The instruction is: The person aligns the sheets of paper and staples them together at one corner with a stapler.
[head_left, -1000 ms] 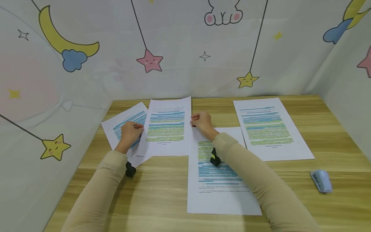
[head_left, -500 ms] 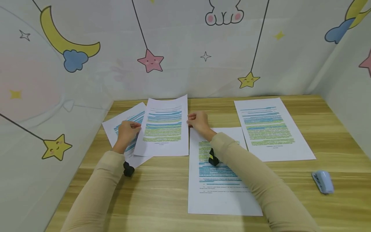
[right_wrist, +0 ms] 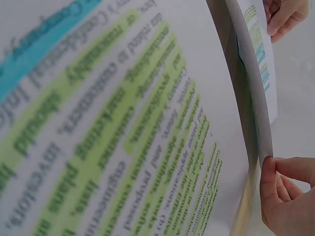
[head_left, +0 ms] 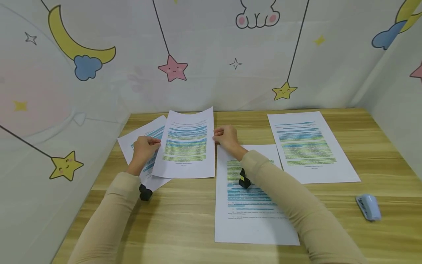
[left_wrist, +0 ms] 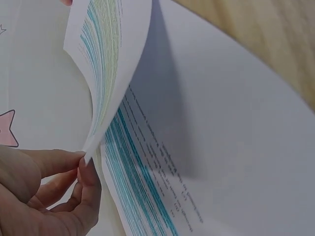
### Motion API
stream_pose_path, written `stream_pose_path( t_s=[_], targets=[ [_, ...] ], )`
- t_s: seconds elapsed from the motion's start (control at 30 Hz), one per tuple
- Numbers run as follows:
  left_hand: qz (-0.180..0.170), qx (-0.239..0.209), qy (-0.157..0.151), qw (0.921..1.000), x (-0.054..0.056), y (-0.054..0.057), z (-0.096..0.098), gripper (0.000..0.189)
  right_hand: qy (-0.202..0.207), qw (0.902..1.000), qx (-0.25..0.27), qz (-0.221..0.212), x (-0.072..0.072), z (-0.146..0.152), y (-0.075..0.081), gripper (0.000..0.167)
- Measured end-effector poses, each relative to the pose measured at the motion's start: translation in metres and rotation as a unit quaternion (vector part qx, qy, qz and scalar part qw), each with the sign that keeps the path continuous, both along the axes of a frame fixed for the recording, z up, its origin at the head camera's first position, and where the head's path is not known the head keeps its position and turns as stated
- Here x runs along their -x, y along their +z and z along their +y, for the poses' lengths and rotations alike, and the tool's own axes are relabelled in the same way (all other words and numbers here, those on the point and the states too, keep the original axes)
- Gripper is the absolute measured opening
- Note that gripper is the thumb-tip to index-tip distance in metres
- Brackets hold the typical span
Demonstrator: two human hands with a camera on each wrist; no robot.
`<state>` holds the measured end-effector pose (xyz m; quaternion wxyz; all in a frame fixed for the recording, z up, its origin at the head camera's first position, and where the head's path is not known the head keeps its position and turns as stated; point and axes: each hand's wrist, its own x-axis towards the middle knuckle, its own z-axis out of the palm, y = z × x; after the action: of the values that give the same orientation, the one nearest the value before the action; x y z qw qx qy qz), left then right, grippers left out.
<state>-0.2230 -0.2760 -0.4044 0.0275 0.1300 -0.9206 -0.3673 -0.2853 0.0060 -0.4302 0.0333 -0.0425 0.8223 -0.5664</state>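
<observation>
Both hands hold one printed sheet of paper point(head_left: 185, 146) with blue and yellow-green highlighting, raised off the table and bowed between them. The left hand point(head_left: 145, 151) pinches its left edge; the left wrist view shows thumb and fingertips meeting on that edge. At the opposite edge, the right hand point(head_left: 227, 138) pinches the paper between thumb and fingers, also visible in the right wrist view. Partly under the held sheet and the left hand lies a tilted highlighted sheet point(head_left: 128, 141). Beneath the right forearm is another highlighted sheet point(head_left: 244, 229), its upper right part hidden by the sleeve.
A further highlighted sheet point(head_left: 316, 172) lies at the back right of the wooden table point(head_left: 178, 220). Near the right side sits a small light-blue stapler point(head_left: 368, 207). A white cloth wall point(head_left: 211, 88) with printed stars and moons stands behind the table.
Both hands have shifted slightly left with the held sheet, mostly in the first half second. Its upper edge has bowed more. The other sheets and the stapler stay in place.
</observation>
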Motion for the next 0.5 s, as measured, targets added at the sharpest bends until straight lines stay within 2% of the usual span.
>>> stream_pose_path(
  t_s=[0.27,0.5],
  targets=[
    [0.007,-0.003,-0.012,0.9999,-0.001,-0.001,0.001,0.021,0.004,0.9999,-0.01,-0.012,-0.003,0.008,0.003,0.022],
    [-0.011,-0.04,-0.007,0.9991,-0.004,0.001,0.007,0.025,0.007,0.9995,-0.028,-0.009,-0.006,0.021,0.008,0.022]
  ],
)
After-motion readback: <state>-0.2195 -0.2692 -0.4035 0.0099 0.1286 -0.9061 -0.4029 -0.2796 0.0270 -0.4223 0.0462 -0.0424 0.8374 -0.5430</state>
